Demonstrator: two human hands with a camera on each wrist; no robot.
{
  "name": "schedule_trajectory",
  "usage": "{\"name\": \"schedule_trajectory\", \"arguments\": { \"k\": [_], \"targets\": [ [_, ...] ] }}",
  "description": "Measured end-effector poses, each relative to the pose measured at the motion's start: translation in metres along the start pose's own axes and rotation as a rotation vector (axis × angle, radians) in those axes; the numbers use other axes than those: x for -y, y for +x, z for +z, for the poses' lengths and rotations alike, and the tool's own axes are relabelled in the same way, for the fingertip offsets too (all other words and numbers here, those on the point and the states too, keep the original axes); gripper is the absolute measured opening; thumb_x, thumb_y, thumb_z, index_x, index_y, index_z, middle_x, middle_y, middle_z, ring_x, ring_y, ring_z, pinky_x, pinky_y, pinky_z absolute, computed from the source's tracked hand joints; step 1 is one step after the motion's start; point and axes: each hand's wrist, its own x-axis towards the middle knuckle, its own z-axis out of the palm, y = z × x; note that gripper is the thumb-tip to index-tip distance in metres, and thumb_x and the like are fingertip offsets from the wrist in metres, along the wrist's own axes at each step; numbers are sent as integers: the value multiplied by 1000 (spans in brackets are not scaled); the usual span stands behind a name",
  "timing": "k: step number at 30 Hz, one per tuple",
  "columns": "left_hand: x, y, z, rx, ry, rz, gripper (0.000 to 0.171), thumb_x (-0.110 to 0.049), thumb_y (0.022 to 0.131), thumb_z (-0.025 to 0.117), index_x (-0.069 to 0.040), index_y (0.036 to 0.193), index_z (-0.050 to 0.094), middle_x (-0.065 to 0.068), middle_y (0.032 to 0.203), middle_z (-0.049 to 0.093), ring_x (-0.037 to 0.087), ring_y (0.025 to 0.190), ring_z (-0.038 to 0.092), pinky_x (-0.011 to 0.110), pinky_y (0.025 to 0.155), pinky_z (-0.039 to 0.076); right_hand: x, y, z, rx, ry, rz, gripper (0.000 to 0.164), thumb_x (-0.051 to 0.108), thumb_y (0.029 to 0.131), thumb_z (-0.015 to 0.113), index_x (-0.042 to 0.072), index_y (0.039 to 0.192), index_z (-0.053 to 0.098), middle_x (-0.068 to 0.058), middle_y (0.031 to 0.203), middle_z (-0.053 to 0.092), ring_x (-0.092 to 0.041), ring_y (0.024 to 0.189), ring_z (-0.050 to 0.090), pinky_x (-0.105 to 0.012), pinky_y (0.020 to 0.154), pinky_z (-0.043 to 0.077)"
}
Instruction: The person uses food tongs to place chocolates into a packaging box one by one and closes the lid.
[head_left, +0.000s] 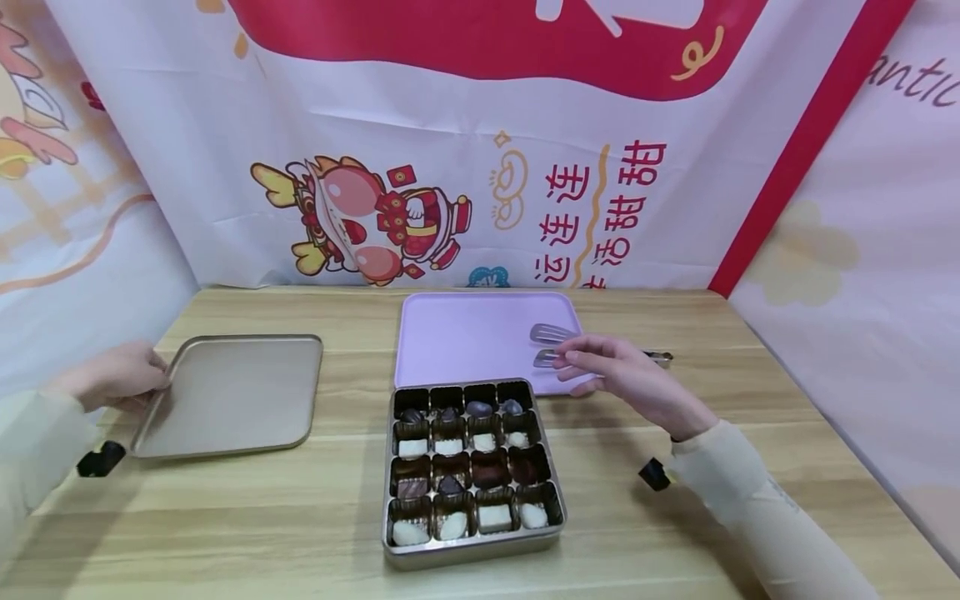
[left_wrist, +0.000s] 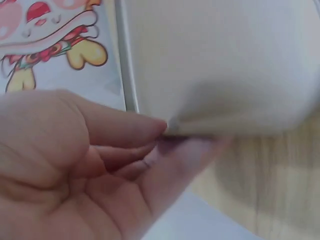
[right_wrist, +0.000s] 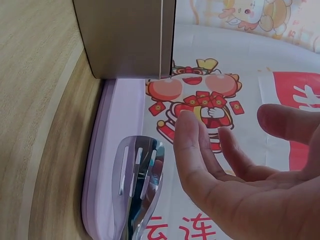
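Observation:
At the left of the table, my left hand [head_left: 120, 375] pinches the near-left edge of a flat gold-brown metal lid [head_left: 232, 396]. The left wrist view shows thumb and fingers on the lid's rim [left_wrist: 131, 95]. My right hand [head_left: 618, 367] hovers above metal tongs [head_left: 553, 334] with slotted heads, its fingers loosely bent and apart, holding nothing. Those tongs [right_wrist: 137, 185] lie across the right edge of a lilac tray [head_left: 465, 337]; the hand hides their middle. In front stands a square tin [head_left: 480, 548] of dark and white chocolates [head_left: 493, 517] in separate compartments.
The wood-grain table [head_left: 330, 542] ends at a printed cloth backdrop [head_left: 480, 108] behind it, and more printed cloth [head_left: 885, 275] hangs at the right. The tin's back edge meets the lilac tray's front edge.

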Motion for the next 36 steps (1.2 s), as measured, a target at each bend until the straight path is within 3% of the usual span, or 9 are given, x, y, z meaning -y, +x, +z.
{"name": "schedule_trajectory", "arguments": {
  "k": [5, 9, 14, 16, 20, 24, 26, 31, 36],
  "targets": [
    [7, -3, -3, 94, -250, 73, 22, 0, 102, 41, 9, 93, 60, 3, 79, 58, 8, 62, 54, 25, 60, 55, 2, 0, -1, -7, 17, -7, 48, 20, 102, 56, -14, 134, 44, -25, 129, 56, -47, 122, 48, -51, 94, 50],
    [8, -4, -6, 50, -378, 90, 35, -2, 105, 38, 30, 119, 42, 8, 99, 65, 11, 83, 64, 33, 77, 59, 4, 0, -1, 2, 69, -6, 47, 20, 103, 55, -13, 134, 45, -22, 128, 57, -47, 122, 48, -49, 95, 50],
    [-5, -10, -6, -53, -636, 135, 28, -3, 105, 43, 19, 118, 52, 5, 98, 66, 15, 86, 68, 34, 77, 59, 7, 0, 3, 29, 250, 5, 43, 18, 103, 54, -10, 135, 46, -27, 132, 53, -44, 122, 50, -50, 100, 46],
    [-17, -15, -3, -67, -757, 161, 20, -4, 104, 47, 6, 120, 53, 4, 97, 66, 14, 87, 68, 31, 77, 59, 9, 0, 5, 58, 344, 11, 41, 18, 104, 53, -8, 135, 48, -29, 135, 50, -44, 126, 47, -50, 104, 43],
    [-53, -22, 12, -64, -898, 220, 13, -4, 102, 51, -1, 111, 60, 6, 96, 68, 15, 88, 68, 28, 76, 58, 14, 0, 10, 121, 498, 26, 44, 20, 105, 48, -6, 141, 42, -27, 142, 44, -44, 136, 33, -50, 109, 36],
    [-93, -25, 37, -47, -933, 310, 17, -1, 101, 53, -9, 100, 68, 9, 96, 70, 20, 87, 70, 31, 75, 59, 21, -1, 20, 150, 587, 40, 55, 23, 106, 46, -7, 148, 28, -27, 148, 37, -40, 137, 34, -47, 111, 34],
    [-113, -27, 51, -37, -895, 353, 13, -3, 101, 54, -3, 109, 64, 10, 98, 70, 21, 88, 70, 33, 77, 59, 23, 0, 27, 167, 632, 42, 61, 25, 105, 47, -8, 150, 22, -28, 150, 32, -39, 137, 35, -48, 111, 33],
    [-156, -33, 81, -1, -831, 418, 44, -7, 102, 54, 19, 132, 36, 10, 105, 68, 22, 93, 69, 37, 81, 57, 30, 2, 42, 223, 737, 48, 68, 29, 104, 49, -7, 151, 17, -30, 151, 28, -40, 137, 34, -50, 112, 31],
    [-187, -40, 104, 37, -847, 447, 45, -6, 102, 53, 22, 133, 35, 15, 107, 65, 24, 94, 69, 40, 83, 57, 38, 6, 56, 236, 767, 65, 63, 36, 103, 50, -3, 147, 27, -20, 140, 44, -31, 126, 46, -45, 107, 38]
  ]
}}
